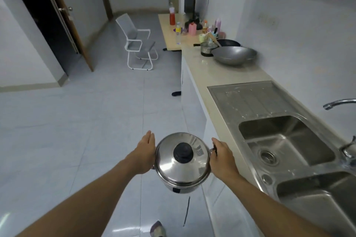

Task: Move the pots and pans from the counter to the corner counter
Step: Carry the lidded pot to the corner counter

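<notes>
A: What's being carried?

B: A round stainless-steel pot (pixel 182 163), polished enough to mirror the room, with a domed lid (pixel 181 157) and a black knob (pixel 183 152) at its centre. It sits upright, knob pointing up at the camera, and is gripped between both hands in the air above the pale glossy floor tiles (pixel 77 131).

A: How do the hands sit on it?

B: The left hand (pixel 143 155) presses flat against the left side, fingers straight and pointing away from the body, and covers whatever handle is there. The right hand (pixel 223 158) is closed on the small side handle (pixel 213 149) on the opposite side, thumb on top. Both forearms reach forward, nearly straight, converging on the pot.

A: And around the grip?

B: Just right of the right hand runs the beige stone counter (pixel 200 75) with a ribbed steel drainboard and sink (pixel 285 140). Far ahead of the hands, at the counter's end, stand a wide grey wok (pixel 234 55), a small lidded saucepan (pixel 207 48) touching it, and a dark frying pan (pixel 228 42) behind. Beyond those, a wooden table (pixel 169 32) holds bottles and cups. Ahead and left stands a white mesh chair (pixel 134 42).
</notes>
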A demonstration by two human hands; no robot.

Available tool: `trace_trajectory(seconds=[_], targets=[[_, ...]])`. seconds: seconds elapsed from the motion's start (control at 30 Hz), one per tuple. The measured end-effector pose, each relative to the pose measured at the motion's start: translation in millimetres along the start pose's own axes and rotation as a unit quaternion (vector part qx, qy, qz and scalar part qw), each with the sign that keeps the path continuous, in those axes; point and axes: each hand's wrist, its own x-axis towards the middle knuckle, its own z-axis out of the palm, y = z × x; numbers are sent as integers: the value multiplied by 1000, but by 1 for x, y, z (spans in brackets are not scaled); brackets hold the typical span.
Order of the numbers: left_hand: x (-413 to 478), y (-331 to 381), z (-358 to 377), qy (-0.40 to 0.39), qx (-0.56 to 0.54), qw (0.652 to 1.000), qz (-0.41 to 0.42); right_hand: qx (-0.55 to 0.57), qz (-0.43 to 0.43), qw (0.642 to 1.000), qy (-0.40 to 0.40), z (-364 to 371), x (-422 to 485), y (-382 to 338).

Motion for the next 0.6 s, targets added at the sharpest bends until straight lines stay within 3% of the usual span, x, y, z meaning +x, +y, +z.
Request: trace_trajectory(seconds=[0.6], targets=[[266,-57,-118,-35,34,994,99,17,50,996,76,32,224,-85]])
